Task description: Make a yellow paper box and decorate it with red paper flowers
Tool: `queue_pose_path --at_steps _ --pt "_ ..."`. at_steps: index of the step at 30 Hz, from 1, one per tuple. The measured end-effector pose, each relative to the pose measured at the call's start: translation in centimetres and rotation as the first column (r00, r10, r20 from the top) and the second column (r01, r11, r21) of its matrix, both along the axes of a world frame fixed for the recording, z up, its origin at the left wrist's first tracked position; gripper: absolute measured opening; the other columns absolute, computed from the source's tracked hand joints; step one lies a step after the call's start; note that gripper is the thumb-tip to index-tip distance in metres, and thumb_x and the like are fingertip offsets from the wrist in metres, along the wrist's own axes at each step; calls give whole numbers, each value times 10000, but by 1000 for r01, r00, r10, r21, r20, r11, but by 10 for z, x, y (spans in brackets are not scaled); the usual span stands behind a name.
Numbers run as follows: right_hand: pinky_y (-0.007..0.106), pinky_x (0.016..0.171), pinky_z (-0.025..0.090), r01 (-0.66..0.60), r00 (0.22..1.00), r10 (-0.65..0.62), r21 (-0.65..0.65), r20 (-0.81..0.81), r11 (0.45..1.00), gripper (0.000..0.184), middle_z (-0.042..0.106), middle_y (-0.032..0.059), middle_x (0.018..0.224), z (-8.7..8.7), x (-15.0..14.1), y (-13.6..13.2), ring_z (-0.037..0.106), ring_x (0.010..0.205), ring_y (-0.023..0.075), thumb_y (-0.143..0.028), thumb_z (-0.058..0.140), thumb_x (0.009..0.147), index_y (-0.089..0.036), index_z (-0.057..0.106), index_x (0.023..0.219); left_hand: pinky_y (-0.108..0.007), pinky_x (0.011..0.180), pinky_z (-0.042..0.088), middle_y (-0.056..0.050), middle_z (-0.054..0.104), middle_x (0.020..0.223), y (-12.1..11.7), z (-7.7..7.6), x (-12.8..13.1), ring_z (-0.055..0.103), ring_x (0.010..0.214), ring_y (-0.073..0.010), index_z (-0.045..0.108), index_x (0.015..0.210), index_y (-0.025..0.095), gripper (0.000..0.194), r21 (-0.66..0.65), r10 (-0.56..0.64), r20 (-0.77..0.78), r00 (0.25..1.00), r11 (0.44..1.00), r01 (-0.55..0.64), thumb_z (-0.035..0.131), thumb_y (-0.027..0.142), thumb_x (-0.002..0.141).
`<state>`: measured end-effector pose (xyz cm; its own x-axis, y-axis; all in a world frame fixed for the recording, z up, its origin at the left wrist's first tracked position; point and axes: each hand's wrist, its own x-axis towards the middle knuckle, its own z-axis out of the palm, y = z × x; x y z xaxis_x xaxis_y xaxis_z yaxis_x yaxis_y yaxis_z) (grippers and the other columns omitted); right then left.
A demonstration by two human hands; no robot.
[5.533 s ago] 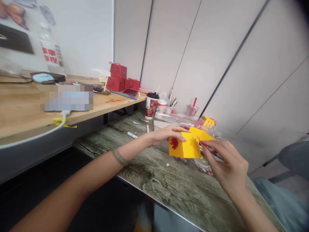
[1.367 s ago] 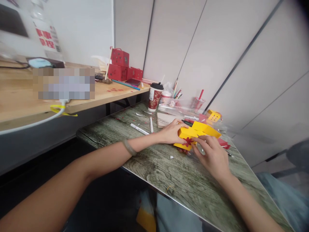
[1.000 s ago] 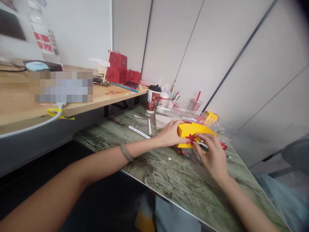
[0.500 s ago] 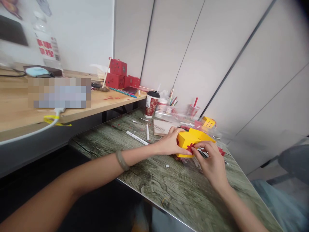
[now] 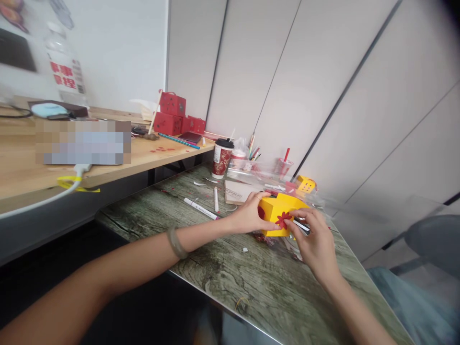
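Observation:
A small yellow paper box [image 5: 273,214], with its top flaps standing up, is held above the table by my left hand [image 5: 249,215]. The fingers of that hand wrap its left side and the thumb lies along the lower front. On the front face is a red paper flower [image 5: 282,219]; a second red shape shows on the left face, partly hidden. My right hand [image 5: 314,237] pinches at the flower's right edge, thumb and index finger against the box. Dark and white pens [image 5: 302,226] lie behind the right fingers, mostly covered.
White markers [image 5: 200,208] and paper scraps lie on the wood-patterned table [image 5: 215,258]. A lidded paper cup [image 5: 222,160], pens, plastic packaging and another yellow box [image 5: 306,184] stand farther back. On the raised wooden desk [image 5: 151,158] at left are red boxes [image 5: 168,123] and a cabled device.
My right fingers have shifted slightly off the flower, so more of it shows, flat on the box face. The camera view has moved a little; my left hand keeps its hold.

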<state>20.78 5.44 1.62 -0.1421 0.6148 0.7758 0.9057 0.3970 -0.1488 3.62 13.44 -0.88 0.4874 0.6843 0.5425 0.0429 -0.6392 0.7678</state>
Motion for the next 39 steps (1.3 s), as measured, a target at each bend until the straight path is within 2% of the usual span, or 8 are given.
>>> queue_pose_path --at_steps 5,12,17,21,25,31,39 --pt "337 676 448 -6 1000 5 -34 -9 999 115 576 41 859 1 3 3 540 810 198 -317 571 796 -225 541 857 -425 1025 329 -114 371 1286 -1 3 -1 400 1193 -259 356 1273 218 843 18 4 -22 1000 1000 -3 743 458 563" --pt "294 626 439 -15 1000 15 -3 -2 1000 87 603 7 741 3 1 -1 551 687 157 -284 564 798 -219 546 743 -412 1032 324 -116 390 1259 -4 5 -2 408 1188 -253 369 1271 210 845 40 17 -22 1000 999 -16 750 445 555" --pt "295 622 460 -24 999 22 38 40 999 75 639 20 785 3 0 -1 580 681 156 -266 571 798 -211 573 849 -387 1008 357 -108 405 1240 -5 6 -2 429 1163 -239 383 1259 211 822 38 24 4 1000 999 -24 752 426 558" --pt "319 680 460 -69 991 60 76 118 995 25 646 18 790 6 0 -3 587 742 169 -227 554 810 -230 577 816 -393 976 385 -106 430 1232 -5 5 0 446 1144 -244 395 1245 215 802 12 26 22 999 1000 -26 748 442 562" --pt "341 729 448 -95 980 70 126 185 988 62 636 25 795 5 4 -5 577 771 177 -186 565 800 -237 577 832 -377 939 418 -110 431 1239 -5 4 1 468 1118 -240 384 1253 212 816 -16 17 26 1000 1000 -16 738 474 566" --pt "332 706 444 -85 966 52 122 255 989 74 640 28 810 6 7 -5 570 783 186 -200 572 792 -237 579 855 -401 952 406 -120 417 1240 -6 4 2 460 1121 -248 389 1247 193 820 -18 20 2 1000 1000 -20 743 473 562" --pt "343 742 457 -87 954 40 147 297 985 211 631 55 928 7 5 -3 571 852 203 -181 595 772 -225 566 977 -407 956 401 -105 435 1204 -10 8 1 479 1084 -238 421 1220 188 798 21 55 -18 998 998 -55 761 438 542"
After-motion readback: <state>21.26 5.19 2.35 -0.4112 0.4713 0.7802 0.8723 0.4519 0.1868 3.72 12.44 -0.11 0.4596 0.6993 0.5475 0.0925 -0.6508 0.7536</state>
